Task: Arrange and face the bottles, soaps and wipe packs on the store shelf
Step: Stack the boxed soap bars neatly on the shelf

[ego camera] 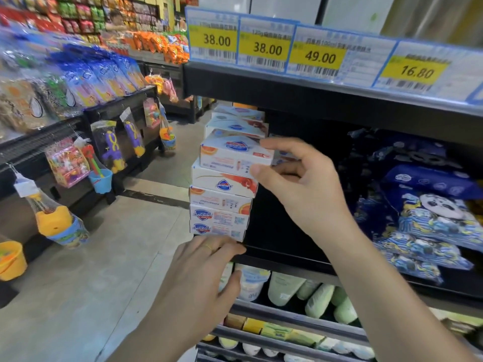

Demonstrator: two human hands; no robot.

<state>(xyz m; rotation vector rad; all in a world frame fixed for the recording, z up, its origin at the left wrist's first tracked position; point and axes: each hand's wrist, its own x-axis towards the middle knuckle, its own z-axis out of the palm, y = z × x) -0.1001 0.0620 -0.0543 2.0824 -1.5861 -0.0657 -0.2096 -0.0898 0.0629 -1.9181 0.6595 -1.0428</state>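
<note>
While fingers lie spread and fairly straight, left hand (pixel 201 267) rests low centre of frame, fingertips on shelf edge (pixel 285 259) just under soap stack (pixel 220 205), thumb down against a white bottle (pixel 252 282) on the tier below; grips nothing. Thin ring on one finger.

Right hand (pixel 300 184) mid-frame, thumb + forefinger pinching right end of top soap box (pixel 235 152). Box lies flat, long axis running left-right across frame, logo face up and reading upside down, slightly skewed vs boxes beneath.

Below it, approx five more boxes stacked flat at shelf's left end, long axes also left-right; bottom two show blue logo on front face, upright. More soap boxes (pixel 237 118) stacked behind, further back on same shelf.

Right side of frame, same shelf: dark blue wipe packs (pixel 428 205) w/ cartoon print, piled flat and sloping.

Lower tiers: pale green and white bottles lying w/ bases toward aisle, small yellow-green boxes beneath.

Upper frame: price tags (pixel 266 48) on shelf above, 38.00, 38.00, 49.00, 16.80.

Far left: toy buckets (pixel 100 180) hanging, snack bags beyond, blurred.
</note>
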